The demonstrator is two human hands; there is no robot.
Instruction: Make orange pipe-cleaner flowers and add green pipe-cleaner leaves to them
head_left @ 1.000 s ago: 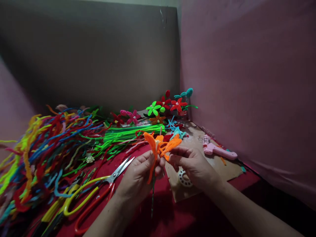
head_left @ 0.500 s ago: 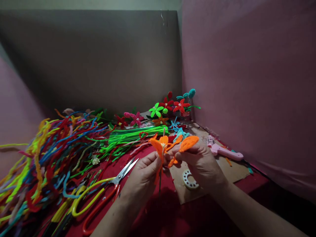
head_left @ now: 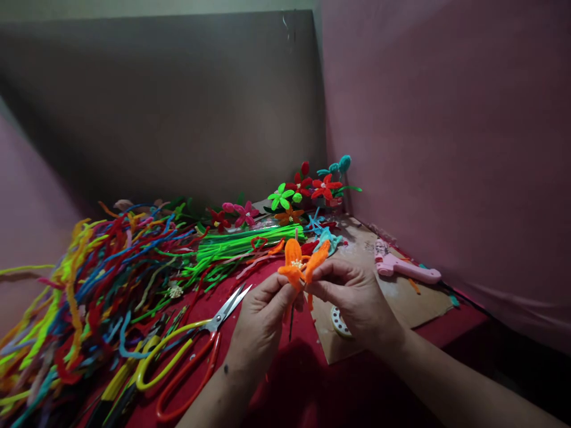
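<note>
An orange pipe-cleaner flower (head_left: 293, 252) with pale stamens at its centre stands upright between my hands, a thin dark stem hanging below. My left hand (head_left: 267, 306) pinches its base from the left, thumb and forefinger closed. From the right, my right hand (head_left: 354, 294) grips an orange petal (head_left: 317, 261) between thumb and fingertips, against the flower's side. More orange fuzzy wire hangs under the fingers. Where the petal meets the stem is hidden by my fingertips.
Scissors (head_left: 216, 321) with yellow and red handles lie left of my hands, beside a big heap of coloured pipe cleaners (head_left: 102, 279). Green pipe cleaners (head_left: 245, 241) and finished flowers (head_left: 281, 196) stand behind. A pink glue gun (head_left: 408, 269) and white disc (head_left: 339, 324) rest on cardboard (head_left: 428, 303).
My right hand has moved left and brought the orange petal from beside the flower up against it. The flower has turned so its stamens face me more.
</note>
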